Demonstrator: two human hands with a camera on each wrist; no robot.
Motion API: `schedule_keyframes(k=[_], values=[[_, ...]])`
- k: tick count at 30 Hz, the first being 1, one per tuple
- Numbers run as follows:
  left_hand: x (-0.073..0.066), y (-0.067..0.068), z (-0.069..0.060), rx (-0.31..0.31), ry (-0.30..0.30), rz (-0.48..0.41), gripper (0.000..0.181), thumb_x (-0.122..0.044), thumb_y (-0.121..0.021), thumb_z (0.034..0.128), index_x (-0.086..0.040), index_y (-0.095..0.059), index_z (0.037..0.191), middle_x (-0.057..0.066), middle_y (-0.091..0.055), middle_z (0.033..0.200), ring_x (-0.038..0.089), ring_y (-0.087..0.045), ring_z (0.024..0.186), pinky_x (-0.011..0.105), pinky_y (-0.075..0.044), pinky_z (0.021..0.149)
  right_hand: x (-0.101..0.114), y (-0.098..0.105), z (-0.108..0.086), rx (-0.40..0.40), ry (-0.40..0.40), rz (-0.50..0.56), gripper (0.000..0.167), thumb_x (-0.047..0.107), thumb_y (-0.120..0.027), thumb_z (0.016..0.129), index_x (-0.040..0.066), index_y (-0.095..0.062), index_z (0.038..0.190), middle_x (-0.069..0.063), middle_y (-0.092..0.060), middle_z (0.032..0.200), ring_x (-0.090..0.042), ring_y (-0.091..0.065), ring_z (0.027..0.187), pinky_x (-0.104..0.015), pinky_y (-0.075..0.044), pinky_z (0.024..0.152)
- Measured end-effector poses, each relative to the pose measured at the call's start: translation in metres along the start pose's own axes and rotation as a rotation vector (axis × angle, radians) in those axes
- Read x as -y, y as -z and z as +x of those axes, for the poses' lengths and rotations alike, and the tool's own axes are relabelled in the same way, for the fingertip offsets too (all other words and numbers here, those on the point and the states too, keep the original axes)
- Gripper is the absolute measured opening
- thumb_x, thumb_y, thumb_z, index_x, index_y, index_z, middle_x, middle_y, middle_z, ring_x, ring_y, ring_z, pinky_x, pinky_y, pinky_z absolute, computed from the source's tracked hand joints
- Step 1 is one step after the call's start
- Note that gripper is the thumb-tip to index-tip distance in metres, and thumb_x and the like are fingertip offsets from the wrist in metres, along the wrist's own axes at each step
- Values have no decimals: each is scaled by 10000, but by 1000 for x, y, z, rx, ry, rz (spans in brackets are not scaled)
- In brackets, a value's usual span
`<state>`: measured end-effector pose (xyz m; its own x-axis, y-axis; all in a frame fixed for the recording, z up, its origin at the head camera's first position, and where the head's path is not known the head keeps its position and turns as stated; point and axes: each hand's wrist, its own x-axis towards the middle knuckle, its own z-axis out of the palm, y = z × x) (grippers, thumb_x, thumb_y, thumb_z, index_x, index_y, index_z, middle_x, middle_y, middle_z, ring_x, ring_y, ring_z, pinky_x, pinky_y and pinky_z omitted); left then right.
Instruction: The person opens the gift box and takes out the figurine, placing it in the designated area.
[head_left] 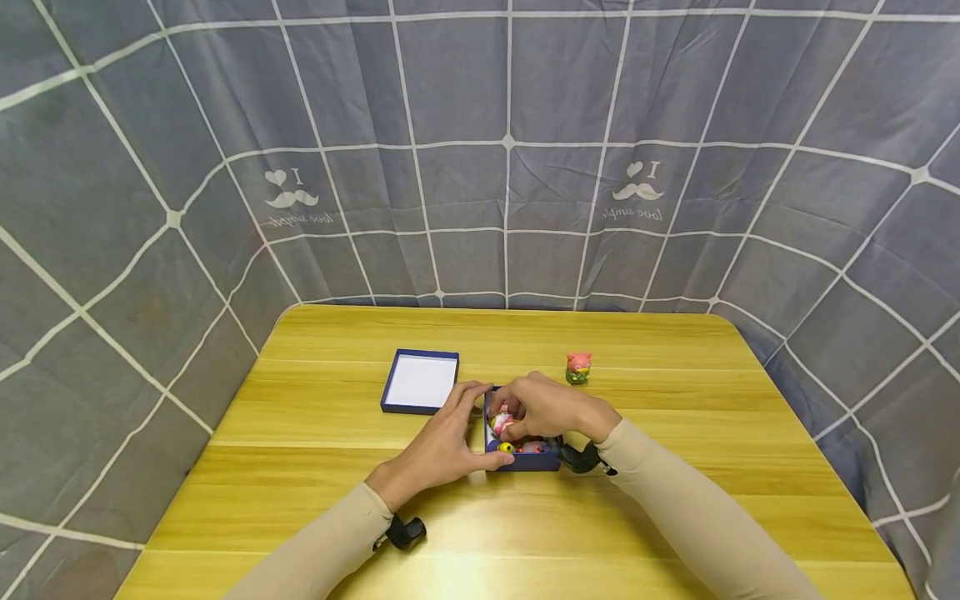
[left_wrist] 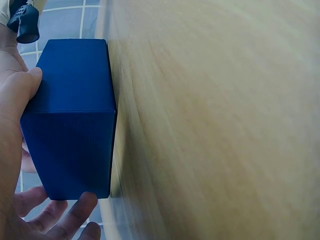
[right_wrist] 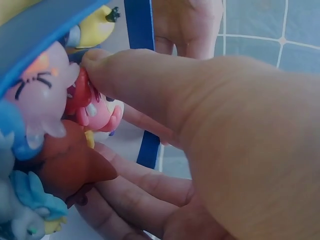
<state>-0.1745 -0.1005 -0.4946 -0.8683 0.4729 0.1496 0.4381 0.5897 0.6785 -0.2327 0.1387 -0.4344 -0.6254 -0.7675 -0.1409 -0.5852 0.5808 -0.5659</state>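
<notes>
A blue box [head_left: 525,463] filled with small toy figurines stands on the table; its blue outer walls fill the middle of the left wrist view. My left hand [head_left: 442,446] grips the box from the left, thumb at the near corner and fingers at the far edge. Reaching in from above, my right hand [head_left: 551,406] pinches a pink-and-white figurine [right_wrist: 106,114] between thumb and fingers, still within the box walls. Beside it in the right wrist view lie a pale pink figurine [right_wrist: 42,95], a reddish-brown one [right_wrist: 70,155] and a yellow one [right_wrist: 97,27]. Fingers partly hide the pinched figurine.
A blue lid with a white inside [head_left: 422,382] lies to the left behind the box. One pink-and-green figurine [head_left: 577,367] stands on the table [head_left: 660,492] to the back right. Grey checked curtains [head_left: 465,192] surround the table at the back and sides.
</notes>
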Motion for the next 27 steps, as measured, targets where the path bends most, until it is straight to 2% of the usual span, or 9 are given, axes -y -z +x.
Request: schedule_keyframes(k=[8, 18, 27], values=[[-1, -1, 0, -1, 7, -5, 1085, -584, -964, 947, -150, -416, 1777, 112, -417, 1789, 350, -631, 1529, 530, -562, 1284, 0, 1, -3, -18, 16, -7, 246, 110, -894, 1021, 91, -839, 1260, 19, -854, 1010, -59, -741, 873, -234, -624, 815], [0, -1, 1, -2, 11, -2, 1078, -578, -971, 943, -155, -420, 1767, 93, -424, 1774, 304, -647, 1482, 514, -576, 1264, 4, 2, -6, -35, -5, 36, 267, 93, -888, 1025, 98, -836, 1287, 4, -860, 1049, -53, -744, 874, -238, -630, 819], [1, 0, 2, 4, 7, -5, 1083, -571, -971, 947, -152, -410, 1773, 86, -422, 1773, 270, -644, 1480, 494, -576, 1265, 4, 6, -10, -82, -4, 37, 311, 60, -866, 1007, 103, -844, 1314, -31, -878, 1124, -51, -750, 903, -248, -643, 833]])
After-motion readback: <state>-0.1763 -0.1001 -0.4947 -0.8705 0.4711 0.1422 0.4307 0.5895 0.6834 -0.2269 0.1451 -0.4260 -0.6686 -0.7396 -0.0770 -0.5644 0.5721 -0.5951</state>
